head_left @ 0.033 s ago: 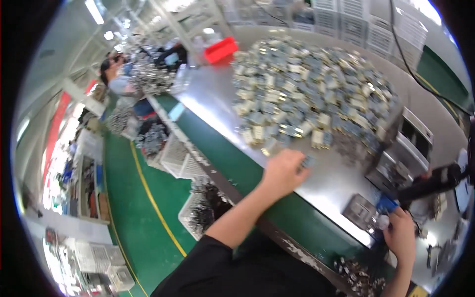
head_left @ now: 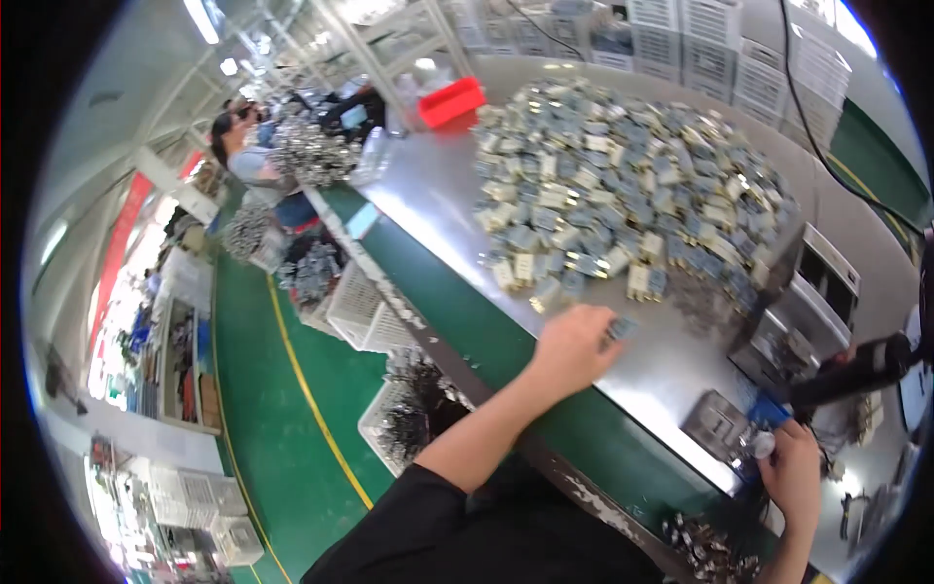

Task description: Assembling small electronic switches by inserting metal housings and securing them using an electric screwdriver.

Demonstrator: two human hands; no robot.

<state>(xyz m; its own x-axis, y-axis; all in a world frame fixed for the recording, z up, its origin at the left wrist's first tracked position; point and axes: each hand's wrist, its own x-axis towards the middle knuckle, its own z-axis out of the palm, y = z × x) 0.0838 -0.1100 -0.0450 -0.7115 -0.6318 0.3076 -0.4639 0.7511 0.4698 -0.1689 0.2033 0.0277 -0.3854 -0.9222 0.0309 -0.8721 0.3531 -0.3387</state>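
Note:
Above the metal tabletop, my left hand (head_left: 576, 348) is closed, with a small grey block (head_left: 621, 329) between thumb and fingers. The block resembles the pieces in the heap just beyond. That large heap of small grey and cream blocks with brassy metal ends (head_left: 623, 185) spreads over the table. At the right, my right hand (head_left: 794, 471) has its fingers curled around the edge of a round silvery knob (head_left: 762, 445). The knob sits beside a squarish metal block (head_left: 718, 424) and a blue part (head_left: 769, 411) of a bench fixture. My fingertips there are partly hidden.
A grey boxy device (head_left: 817, 277) and a black arm-like part (head_left: 856, 370) stand at the right. A red bin (head_left: 451, 105) lies at the table's far left. White crates (head_left: 365, 310) with metal parts line the green floor. Farther off, a person (head_left: 243, 156) sits at the bench.
The whole view has shifted slightly, so the scene appears a little lower and farther right. Both hands keep nearly the same place and grip.

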